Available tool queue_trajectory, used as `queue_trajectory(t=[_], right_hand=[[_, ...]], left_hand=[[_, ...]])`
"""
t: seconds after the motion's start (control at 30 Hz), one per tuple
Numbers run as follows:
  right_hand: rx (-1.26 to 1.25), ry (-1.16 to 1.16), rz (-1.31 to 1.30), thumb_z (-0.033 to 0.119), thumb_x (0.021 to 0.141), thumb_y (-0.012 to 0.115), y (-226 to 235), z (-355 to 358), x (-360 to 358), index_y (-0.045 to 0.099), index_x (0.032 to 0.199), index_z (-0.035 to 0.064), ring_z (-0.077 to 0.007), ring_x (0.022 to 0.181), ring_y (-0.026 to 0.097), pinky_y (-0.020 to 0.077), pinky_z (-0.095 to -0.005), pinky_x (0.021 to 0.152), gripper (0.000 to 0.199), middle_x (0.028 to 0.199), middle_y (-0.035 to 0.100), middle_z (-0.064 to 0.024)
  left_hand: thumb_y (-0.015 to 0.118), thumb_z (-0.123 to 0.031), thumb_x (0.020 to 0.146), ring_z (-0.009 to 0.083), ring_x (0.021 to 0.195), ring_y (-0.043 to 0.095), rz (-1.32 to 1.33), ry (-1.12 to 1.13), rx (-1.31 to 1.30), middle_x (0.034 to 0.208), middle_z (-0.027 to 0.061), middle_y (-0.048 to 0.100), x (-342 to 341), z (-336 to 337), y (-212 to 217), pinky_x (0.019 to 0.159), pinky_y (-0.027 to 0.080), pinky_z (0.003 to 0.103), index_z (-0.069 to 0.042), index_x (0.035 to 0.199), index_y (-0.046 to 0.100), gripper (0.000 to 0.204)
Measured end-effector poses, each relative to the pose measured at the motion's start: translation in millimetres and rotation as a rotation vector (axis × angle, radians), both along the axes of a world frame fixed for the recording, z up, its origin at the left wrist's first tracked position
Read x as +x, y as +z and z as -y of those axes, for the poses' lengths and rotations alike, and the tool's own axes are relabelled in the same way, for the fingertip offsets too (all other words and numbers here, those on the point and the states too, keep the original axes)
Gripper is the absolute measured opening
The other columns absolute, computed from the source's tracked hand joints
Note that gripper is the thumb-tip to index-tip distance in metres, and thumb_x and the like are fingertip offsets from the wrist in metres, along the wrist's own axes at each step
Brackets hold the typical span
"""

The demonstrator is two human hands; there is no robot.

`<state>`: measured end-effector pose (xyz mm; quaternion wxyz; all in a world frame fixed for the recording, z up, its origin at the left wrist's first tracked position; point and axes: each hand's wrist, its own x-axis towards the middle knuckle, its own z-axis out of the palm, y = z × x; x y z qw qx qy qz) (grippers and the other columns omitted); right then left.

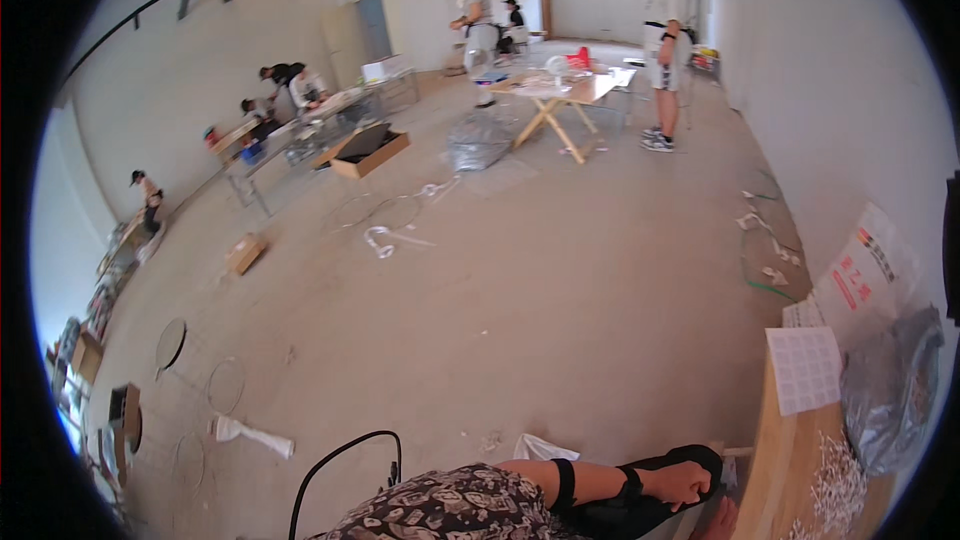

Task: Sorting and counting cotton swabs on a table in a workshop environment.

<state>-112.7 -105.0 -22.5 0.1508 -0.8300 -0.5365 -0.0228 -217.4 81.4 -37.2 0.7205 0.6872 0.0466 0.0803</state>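
Observation:
My left arm, in a dark patterned sleeve with black straps, reaches across the bottom of the view to the right. At its end my left hand (682,483) has curled fingers, closed against a long black item with a rounded end (708,460). What kind of item this is, I cannot make out. Just below, part of my right hand (722,520) shows at the lower edge, its fingers largely hidden. Both hands are beside a wooden tabletop (765,450). On it lie a heap of small white pieces (838,485) and a white printed sheet (803,370).
A grey plastic bag (890,390) and a white sack (865,265) stand along the right wall. Racket-like hoops (172,344), a cardboard box (245,253) and white strips (380,240) lie on the floor. Several people work around farther tables (560,90).

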Motion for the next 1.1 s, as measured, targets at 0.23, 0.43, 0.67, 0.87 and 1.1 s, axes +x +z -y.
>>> queue_trajectory(t=[0.23, 0.43, 0.67, 0.87, 1.1], right_hand=[[-0.267, 0.025, 0.076, 0.012, 0.083, 0.053, 14, -8, -2, 0.042, 0.130, 0.0034, -0.0379, 0.122, 0.039, 0.0365, -0.0453, 0.099, 0.050, 0.134, 0.042, -0.0191], [0.023, 0.011, -0.033, 0.030, 0.096, 0.035, -3, -9, 44, 0.037, 0.135, 0.0019, -0.0371, 0.127, 0.033, 0.0286, -0.0456, 0.105, 0.047, 0.138, 0.036, -0.0188], [0.177, -0.313, -0.696, 0.032, 0.097, 0.034, 3, -18, 41, 0.035, 0.137, 0.0037, -0.0328, 0.129, 0.032, 0.0305, -0.0411, 0.105, 0.049, 0.140, 0.034, -0.0185], [0.029, -0.138, -0.306, 0.039, 0.097, 0.033, -6, -11, 53, 0.031, 0.141, 0.0088, -0.0310, 0.131, 0.029, 0.0297, -0.0399, 0.106, 0.053, 0.144, 0.031, -0.0131], [0.086, -0.040, -0.190, 0.044, 0.099, 0.019, -39, 9, 72, 0.022, 0.145, 0.0138, -0.0277, 0.137, 0.018, 0.0181, -0.0396, 0.112, 0.055, 0.150, 0.019, -0.0070]], left_hand=[[0.062, -0.004, 0.065, 0.0238, 0.083, 0.063, -0.017, 0.382, 0.364, 0.086, 0.0143, 0.058, -35, -14, 16, 0.064, 0.048, 0.033, 0.001, 0.089, 0.050, 0.028], [0.065, -0.012, 0.059, 0.0303, 0.123, 0.037, 0.060, 0.427, 0.729, 0.120, 0.0153, 0.046, -17, -18, -14, 0.098, 0.031, 0.040, -0.001, 0.100, 0.053, 0.044], [0.065, -0.014, 0.060, 0.0301, 0.125, 0.035, -0.065, 0.286, 0.754, 0.122, 0.0141, 0.047, -7, -37, -27, 0.100, 0.028, 0.042, 0.000, 0.110, 0.052, 0.053], [0.064, -0.013, 0.063, 0.0308, 0.133, 0.027, -0.125, 0.231, 0.753, 0.128, 0.0176, 0.044, -2, -57, -37, 0.104, 0.024, 0.045, 0.002, 0.111, 0.051, 0.052], [0.054, -0.032, 0.086, 0.0314, 0.130, 0.028, -0.299, -0.004, 1.139, 0.138, 0.0115, 0.038, 10, -44, -1, 0.107, 0.019, 0.051, -0.009, 0.123, 0.053, 0.043]])
